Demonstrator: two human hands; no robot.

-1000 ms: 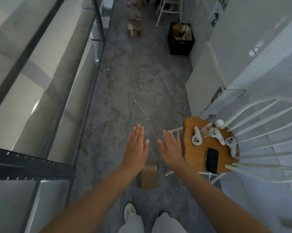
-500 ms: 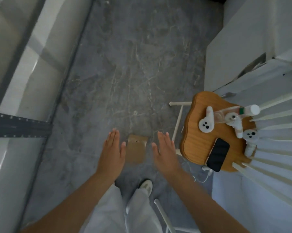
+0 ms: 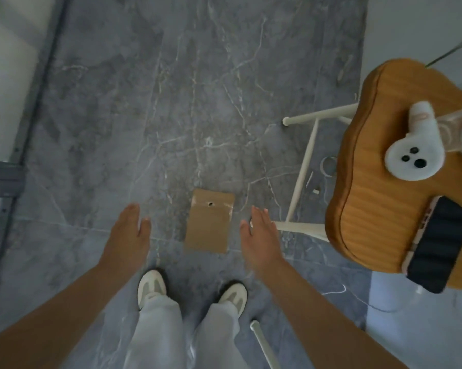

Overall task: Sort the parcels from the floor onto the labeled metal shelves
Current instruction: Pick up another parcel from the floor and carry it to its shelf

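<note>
A flat brown cardboard parcel (image 3: 211, 222) with clear tape and a small hole near its top lies on the grey marble floor just ahead of my feet. My left hand (image 3: 128, 235) hovers to its left with straight fingers, holding nothing. My right hand (image 3: 259, 233) hovers to its right, fingers straight and apart from the parcel. A grey metal shelf beam (image 3: 0, 179) shows at the left edge.
A wooden chair seat (image 3: 379, 209) on white legs stands close on the right, carrying a white controller (image 3: 410, 158) and a dark phone (image 3: 440, 246). Another white chair leg (image 3: 261, 342) pokes in near my right shoe. A pale wall runs along the left.
The view has dropped closer to the floor and the parcel looks larger. Both hands have spread wider apart on either side of it. My feet now stand side by side.
</note>
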